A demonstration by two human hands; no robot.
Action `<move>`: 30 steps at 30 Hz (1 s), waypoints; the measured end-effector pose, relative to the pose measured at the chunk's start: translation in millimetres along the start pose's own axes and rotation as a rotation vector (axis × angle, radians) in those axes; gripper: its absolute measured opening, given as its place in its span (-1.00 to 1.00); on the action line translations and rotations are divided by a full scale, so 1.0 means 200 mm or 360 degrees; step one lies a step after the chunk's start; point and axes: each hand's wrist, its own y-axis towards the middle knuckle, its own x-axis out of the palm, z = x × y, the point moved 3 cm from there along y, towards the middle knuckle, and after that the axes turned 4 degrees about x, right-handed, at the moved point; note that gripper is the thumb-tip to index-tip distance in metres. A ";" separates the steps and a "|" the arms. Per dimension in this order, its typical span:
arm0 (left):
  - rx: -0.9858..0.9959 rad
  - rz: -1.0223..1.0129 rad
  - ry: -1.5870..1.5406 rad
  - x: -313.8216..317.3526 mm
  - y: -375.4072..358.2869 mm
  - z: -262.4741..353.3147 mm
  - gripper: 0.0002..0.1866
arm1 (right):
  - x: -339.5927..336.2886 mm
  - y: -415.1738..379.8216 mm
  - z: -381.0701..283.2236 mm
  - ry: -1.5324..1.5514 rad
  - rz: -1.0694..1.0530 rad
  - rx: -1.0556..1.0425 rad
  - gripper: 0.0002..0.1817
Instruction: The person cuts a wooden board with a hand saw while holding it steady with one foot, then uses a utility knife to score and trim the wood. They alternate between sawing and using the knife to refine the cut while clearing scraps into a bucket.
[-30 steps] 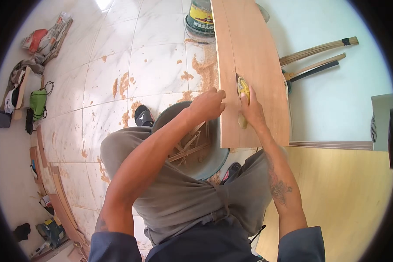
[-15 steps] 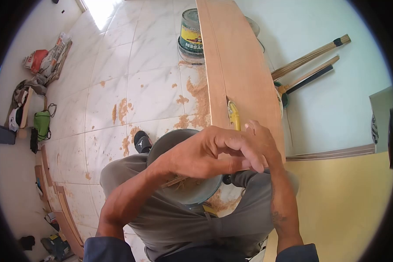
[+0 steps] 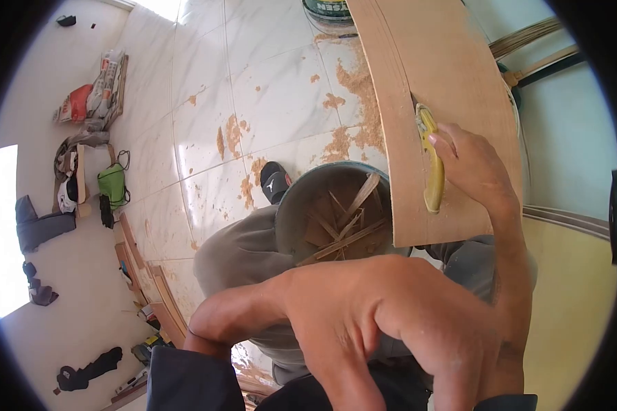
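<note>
A long light-brown board (image 3: 452, 75) slants away from my knees, with a thin dark line along its left part. On that line lies a yellow-handled tool (image 3: 434, 181), its blade largely hidden. My right hand (image 3: 474, 164) is on the upper part of the handle, fingers curled against it. Close to the camera, my left hand (image 3: 391, 315) hangs over my lap with thumb and fingers apart; its fingertips are out of frame and nothing shows in it. Left of the board's near end, a round bucket (image 3: 288, 205) holds several wood strips.
Sawdust patches (image 3: 356, 82) lie on the white tiles. A labelled bucket (image 3: 329, 17) stands beyond, by the board's left edge. Brooms (image 3: 528, 41) lean at the right wall. A green bag (image 3: 113, 183) and wood pieces (image 3: 168, 301) are at the left.
My hands have separated. My right hand has reached the yellow handle, and my left has come back toward the camera. The view has shifted, showing more of the bucket with strips.
</note>
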 end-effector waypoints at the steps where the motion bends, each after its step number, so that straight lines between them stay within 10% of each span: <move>1: 0.0175 -0.0138 -0.0034 -0.01 0.00 -0.05 -0.75 | 0.01 -0.01 0.00 -0.0007 -0.0021 0.0001 -0.46; 6: 0.0665 0.0036 -0.0331 0.06 -0.03 -0.16 -0.66 | 0.03 -0.01 0.00 -0.0032 0.0023 -0.0045 -0.44; 30: 0.0495 -0.0034 -0.0252 0.11 -0.03 -0.09 -0.79 | 0.07 0.02 0.00 -0.0190 -0.0031 -0.0028 -0.45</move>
